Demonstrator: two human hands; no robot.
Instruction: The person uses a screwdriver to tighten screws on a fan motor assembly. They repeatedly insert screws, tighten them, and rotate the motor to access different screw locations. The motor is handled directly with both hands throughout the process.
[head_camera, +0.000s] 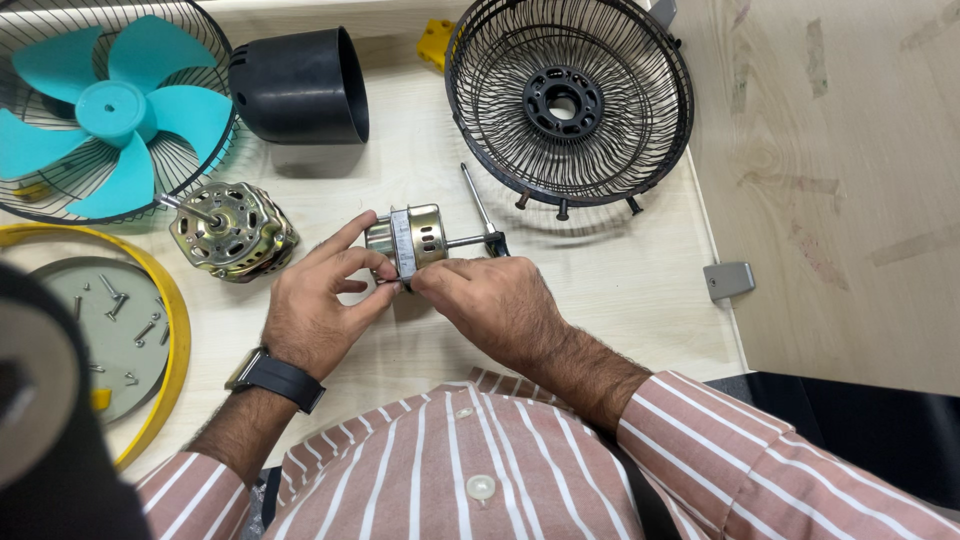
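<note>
A small brass-coloured fan motor (418, 236) with a silver middle band and a shaft pointing right lies on the light wooden table (620, 290), held between both hands. My left hand (320, 300), with a black watch on its wrist, pinches the motor's left end. My right hand (495, 300) grips its near right side with fingertips at the band. A screwdriver (482, 212) lies on the table just behind the motor's shaft.
A second motor (232, 230) sits left of my hands. Further back are a black cylindrical housing (300, 85), a teal fan blade (105, 115) in a black wire guard, and another black guard (570, 100). A yellow-rimmed tray (172, 330) with several screws lies at left.
</note>
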